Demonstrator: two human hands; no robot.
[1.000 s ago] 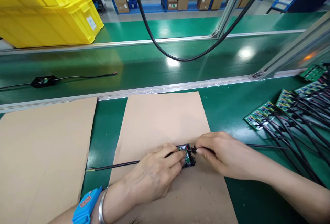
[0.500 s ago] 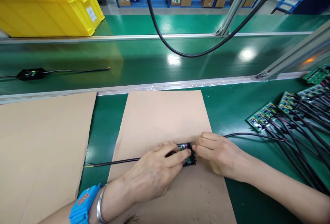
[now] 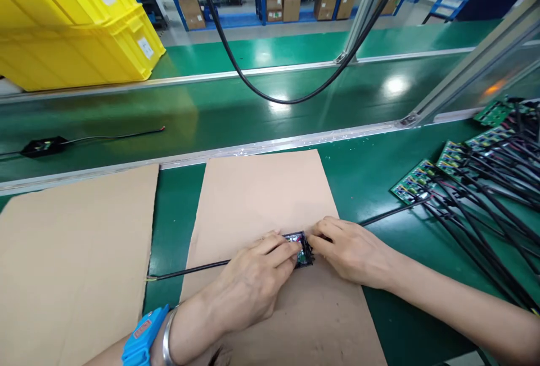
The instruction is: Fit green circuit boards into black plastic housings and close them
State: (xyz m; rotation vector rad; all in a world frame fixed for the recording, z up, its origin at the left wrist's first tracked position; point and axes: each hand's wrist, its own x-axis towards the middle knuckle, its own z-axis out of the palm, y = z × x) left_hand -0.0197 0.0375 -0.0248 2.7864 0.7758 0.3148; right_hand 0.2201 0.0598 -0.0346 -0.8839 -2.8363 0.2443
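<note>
A small black plastic case (image 3: 311,254) with a green circuit board (image 3: 300,258) inside lies on a cardboard sheet (image 3: 261,191). My left hand (image 3: 257,273) grips it from the left, fingertips over the board, covering much of the case. My right hand (image 3: 348,251) is closed at the case's right end, its fingers pinching where a black cable (image 3: 386,215) comes in; the exact grip is hidden. Another black cable (image 3: 194,269) with bare wire ends runs out leftward from beneath my left hand. A blue wrist strap (image 3: 144,335) and a metal bangle are on my left wrist.
Several circuit boards with black cables (image 3: 415,180) are heaped at right. A second cardboard sheet (image 3: 80,253) lies left. Beyond the metal rail (image 3: 270,147) rests another cased board (image 3: 44,147). Yellow crates (image 3: 84,51) stand back left; a thick black cable (image 3: 287,102) hangs overhead.
The view has shifted a little. Both hands remain at the case, with the left fingers now lying flatter over the board. The cable on the right runs straighter.
</note>
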